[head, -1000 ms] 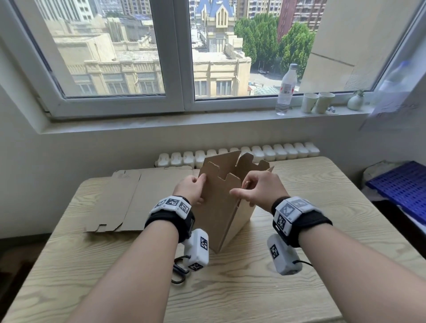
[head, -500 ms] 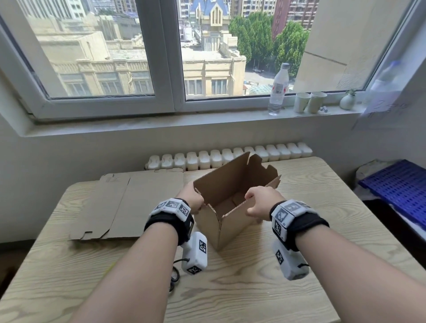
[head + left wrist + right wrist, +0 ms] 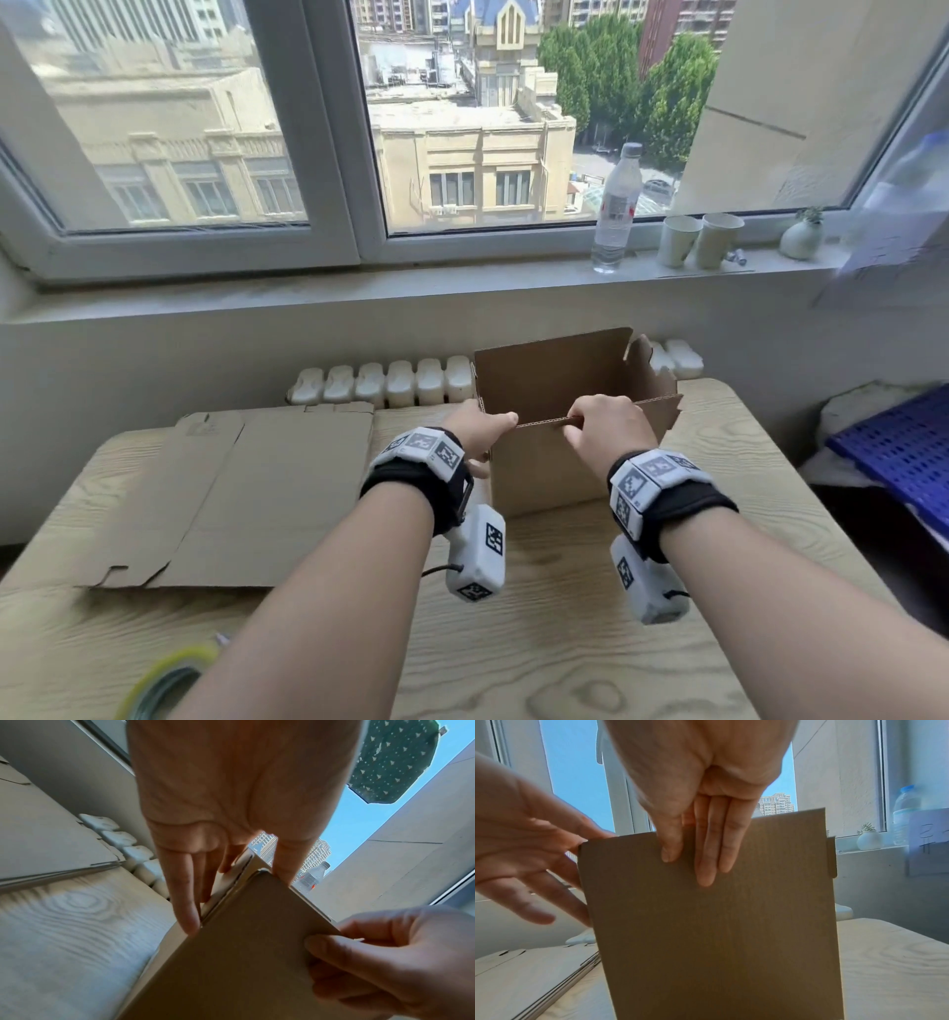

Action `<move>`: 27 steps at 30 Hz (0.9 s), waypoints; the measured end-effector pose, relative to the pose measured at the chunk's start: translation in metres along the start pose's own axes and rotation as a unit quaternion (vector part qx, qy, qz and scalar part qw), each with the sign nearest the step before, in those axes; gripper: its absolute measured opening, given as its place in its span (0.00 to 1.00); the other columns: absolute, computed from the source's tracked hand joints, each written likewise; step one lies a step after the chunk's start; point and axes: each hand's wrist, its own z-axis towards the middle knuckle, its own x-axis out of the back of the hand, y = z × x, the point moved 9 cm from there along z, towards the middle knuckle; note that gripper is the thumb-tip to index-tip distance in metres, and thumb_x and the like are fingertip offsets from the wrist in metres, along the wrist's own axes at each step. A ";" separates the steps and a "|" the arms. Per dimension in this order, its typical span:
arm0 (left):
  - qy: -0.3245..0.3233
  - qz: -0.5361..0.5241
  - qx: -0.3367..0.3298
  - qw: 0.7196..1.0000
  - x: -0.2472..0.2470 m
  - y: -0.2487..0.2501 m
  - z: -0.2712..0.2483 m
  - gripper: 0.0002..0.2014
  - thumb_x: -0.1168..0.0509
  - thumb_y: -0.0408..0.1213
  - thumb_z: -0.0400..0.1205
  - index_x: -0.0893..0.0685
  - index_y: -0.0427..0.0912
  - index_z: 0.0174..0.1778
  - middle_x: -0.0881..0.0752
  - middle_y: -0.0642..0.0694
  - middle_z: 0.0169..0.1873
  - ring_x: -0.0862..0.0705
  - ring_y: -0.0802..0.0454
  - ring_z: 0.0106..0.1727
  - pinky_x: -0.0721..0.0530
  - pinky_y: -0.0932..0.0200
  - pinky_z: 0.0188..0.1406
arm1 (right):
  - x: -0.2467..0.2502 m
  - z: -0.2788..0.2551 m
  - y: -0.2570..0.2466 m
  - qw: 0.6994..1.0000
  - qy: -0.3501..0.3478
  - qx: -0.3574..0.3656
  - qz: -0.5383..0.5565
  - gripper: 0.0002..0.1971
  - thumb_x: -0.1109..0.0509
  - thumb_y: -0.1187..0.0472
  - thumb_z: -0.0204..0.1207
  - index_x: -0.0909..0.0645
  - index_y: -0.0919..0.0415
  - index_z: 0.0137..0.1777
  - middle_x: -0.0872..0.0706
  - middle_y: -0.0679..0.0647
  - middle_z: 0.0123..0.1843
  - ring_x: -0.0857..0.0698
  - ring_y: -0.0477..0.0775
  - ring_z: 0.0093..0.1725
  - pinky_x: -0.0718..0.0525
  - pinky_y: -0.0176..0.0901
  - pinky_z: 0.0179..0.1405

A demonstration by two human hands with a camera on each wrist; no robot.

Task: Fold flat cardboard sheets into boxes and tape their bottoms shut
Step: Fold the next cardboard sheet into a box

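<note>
Gripping box [image 3: 544, 473] rim, both hands [image 3: 544, 429]

The tape roll [image 3: 164, 678] is cut off by the head view's bottom edge; the box [image 3: 544, 473] hides its own floor, perhaps unfolded.

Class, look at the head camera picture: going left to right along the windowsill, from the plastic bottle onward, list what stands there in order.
Plastic water bottle → first paper cup → second paper cup → small white vase with a plant.
</note>
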 end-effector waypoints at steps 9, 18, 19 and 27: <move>0.042 -0.058 -0.002 0.997 -0.008 0.026 0.066 0.13 0.45 0.29 0.80 0.24 0.43 0.59 0.19 0.41 0.51 0.16 0.42 0.54 0.14 0.41 0.57 | -0.012 0.060 0.022 0.999 -0.020 0.013 0.030 0.12 0.37 0.56 0.81 0.15 0.53 0.60 0.11 0.55 0.57 0.16 0.60 0.60 0.22 0.46 0.61; 0.066 0.005 -0.014 0.998 0.000 0.030 0.068 0.10 0.49 0.43 0.86 0.27 0.43 0.57 0.21 0.41 0.52 0.18 0.42 0.50 0.14 0.47 0.50 | -0.010 0.068 0.015 0.999 -0.016 0.016 0.041 0.15 0.37 0.54 0.80 0.20 0.48 0.66 0.12 0.55 0.57 0.16 0.61 0.60 0.21 0.47 0.60; 0.066 0.006 -0.013 0.998 0.002 0.029 0.065 0.11 0.50 0.44 0.87 0.27 0.43 0.58 0.22 0.42 0.51 0.19 0.43 0.50 0.15 0.47 0.52 | -0.009 0.066 0.012 0.999 -0.015 0.019 0.041 0.16 0.37 0.54 0.80 0.21 0.47 0.67 0.12 0.54 0.57 0.16 0.61 0.60 0.20 0.47 0.60; 0.070 0.034 -0.006 0.997 0.043 -0.009 0.032 0.24 0.50 0.42 0.89 0.40 0.40 0.82 0.21 0.47 0.51 0.19 0.44 0.52 0.15 0.45 0.58 | 0.001 0.037 -0.042 0.996 0.019 0.058 0.064 0.15 0.39 0.56 0.80 0.21 0.46 0.66 0.10 0.51 0.50 0.14 0.58 0.53 0.17 0.49 0.56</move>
